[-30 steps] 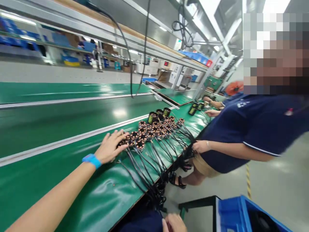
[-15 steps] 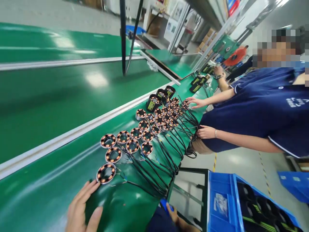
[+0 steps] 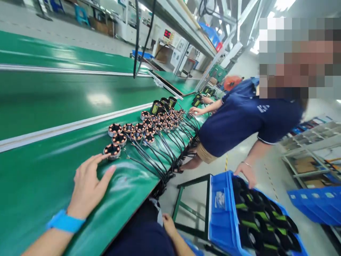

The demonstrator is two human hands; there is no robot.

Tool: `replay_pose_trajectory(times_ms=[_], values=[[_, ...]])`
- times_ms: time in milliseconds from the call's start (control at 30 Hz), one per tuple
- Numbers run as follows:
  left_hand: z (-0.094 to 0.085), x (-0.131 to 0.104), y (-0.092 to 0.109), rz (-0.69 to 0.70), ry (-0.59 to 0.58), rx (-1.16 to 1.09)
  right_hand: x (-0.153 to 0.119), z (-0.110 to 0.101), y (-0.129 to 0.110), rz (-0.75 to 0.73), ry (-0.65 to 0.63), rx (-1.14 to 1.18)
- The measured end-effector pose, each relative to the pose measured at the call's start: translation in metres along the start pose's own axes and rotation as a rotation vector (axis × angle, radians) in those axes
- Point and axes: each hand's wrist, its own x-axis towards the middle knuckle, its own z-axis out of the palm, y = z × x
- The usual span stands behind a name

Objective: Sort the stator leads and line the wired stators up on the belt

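Observation:
My left hand [image 3: 89, 181], with a blue band at the wrist, is over the green table. Its fingers are spread, and the fingertips touch the near edge of a ring-shaped motor stator [image 3: 112, 152] with copper windings. More stators [image 3: 119, 139] stand in a cluster beyond it, their black cables [image 3: 149, 156] running to the table's right edge. My right hand [image 3: 168, 222] is low beside my lap, below the table edge. Its fingers are partly hidden, and whether it holds anything is unclear. A whitish strip [image 3: 160, 215] lies beside it.
Black cylindrical housings [image 3: 157, 107] stand behind the stators. A blue bin [image 3: 222, 213] of black and green parts sits on a dark frame [image 3: 193, 213] at right. A co-worker's hand [image 3: 246, 173] is at its rim; another person's hand [image 3: 197, 111] is by the far stators.
The view has shifted, showing more of my left forearm; that hand stays at the nearest stator. The blue item at my right hand no longer shows there. A co-worker has leaned toward the bin.

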Motion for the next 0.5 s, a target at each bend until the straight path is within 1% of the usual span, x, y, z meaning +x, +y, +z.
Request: replay_pose_trajectory(times_ms=[33, 67, 100, 133, 167, 200, 233, 267, 300, 333, 367, 400, 433, 500], values=[[0.0, 0.001, 0.003, 0.005, 0.007, 0.022, -0.005, 0.004, 0.007, 0.0, -0.021, 0.01], [-0.001, 0.001, 0.007, 0.013, 0.011, 0.041, -0.011, 0.004, 0.013, -0.008, -0.02, 0.018], [-0.002, 0.001, 0.011, 0.025, 0.014, 0.055, -0.016, -0.002, 0.018, -0.023, 0.003, 0.028], [-0.002, 0.0, 0.014, 0.043, 0.019, 0.063, -0.021, -0.015, 0.024, -0.065, 0.055, 0.025], [-0.003, 0.0, 0.017, 0.064, 0.026, 0.071, -0.027, -0.033, 0.031, -0.138, 0.143, -0.002], [-0.004, -0.001, 0.019, 0.087, 0.032, 0.076, -0.032, -0.057, 0.04, -0.209, 0.263, -0.044], [-0.004, -0.001, 0.021, 0.109, 0.039, 0.078, -0.038, -0.085, 0.05, -0.317, 0.421, -0.139], [-0.004, -0.002, 0.022, 0.129, 0.045, 0.078, -0.044, -0.114, 0.062, -0.377, 0.626, -0.254], [-0.004, -0.002, 0.023, 0.146, 0.049, 0.075, -0.051, -0.142, 0.074, -0.319, 0.818, -0.358], [-0.004, -0.002, 0.023, 0.16, 0.049, 0.072, -0.058, -0.168, 0.085, -0.196, 0.933, -0.451], [-0.003, -0.002, 0.023, 0.171, 0.046, 0.068, -0.064, -0.188, 0.095, -0.062, 0.954, -0.524], [-0.002, -0.002, 0.022, 0.179, 0.043, 0.065, -0.069, -0.204, 0.102, 0.074, 0.911, -0.564], [-0.001, -0.002, 0.021, 0.184, 0.042, 0.062, -0.073, -0.214, 0.107, 0.183, 0.822, -0.576], [0.003, -0.001, 0.019, 0.195, 0.04, 0.056, -0.075, -0.22, 0.107, 0.308, 0.657, -0.547]])
